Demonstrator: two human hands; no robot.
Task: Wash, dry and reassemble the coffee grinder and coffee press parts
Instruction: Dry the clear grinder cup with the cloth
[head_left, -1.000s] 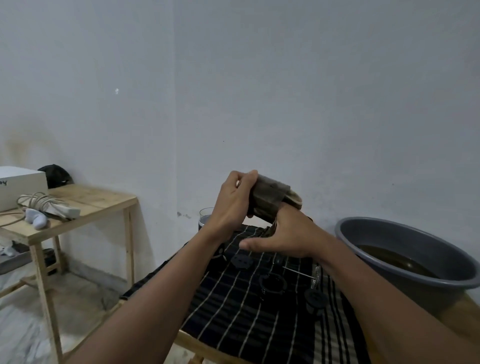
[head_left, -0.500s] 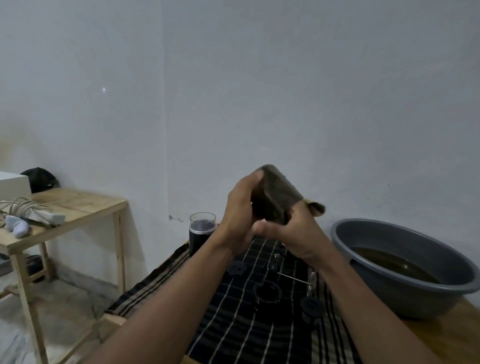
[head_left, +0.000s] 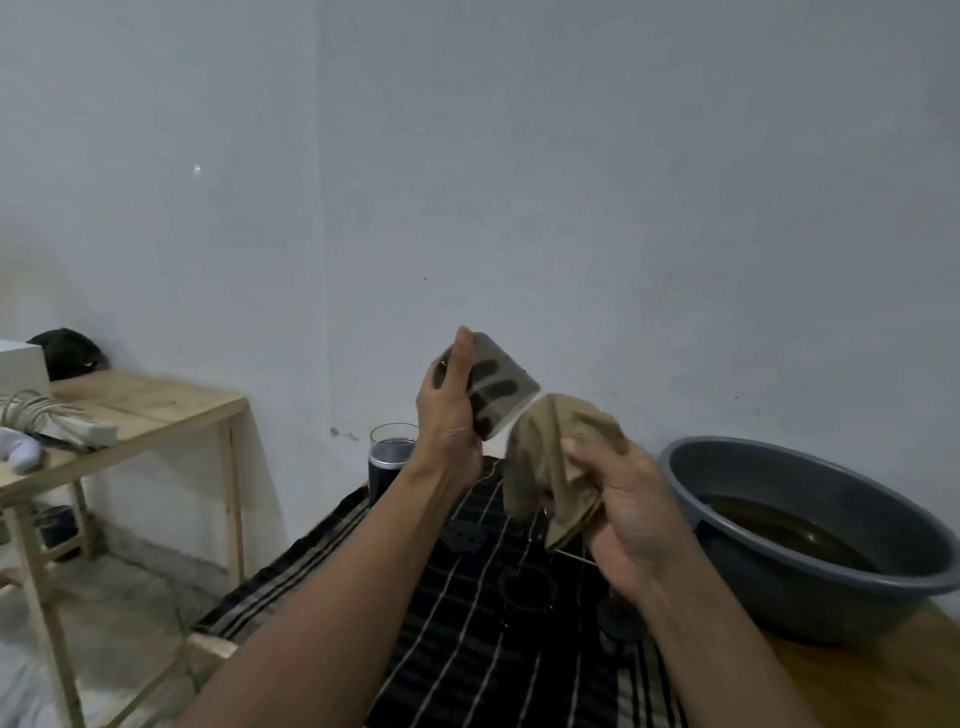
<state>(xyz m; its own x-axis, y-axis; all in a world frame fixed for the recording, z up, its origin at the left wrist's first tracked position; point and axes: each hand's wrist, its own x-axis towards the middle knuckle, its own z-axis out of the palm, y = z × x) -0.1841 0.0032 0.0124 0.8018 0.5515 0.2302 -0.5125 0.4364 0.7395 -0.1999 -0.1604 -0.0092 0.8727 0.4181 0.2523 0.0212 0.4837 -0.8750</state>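
Your left hand grips translucent smoky plastic cylinder, frame centre, raised above black striped cloth. Your right hand clutches crumpled tan rag, just pulled out of cylinder, now beside its rim. Inside likely dry; small black parts below remain.

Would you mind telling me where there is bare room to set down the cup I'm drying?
The striped cloth is bare nearest you, below the black ring; so is the wood before the basin. Mid-cloth, around the black parts, is crowded.
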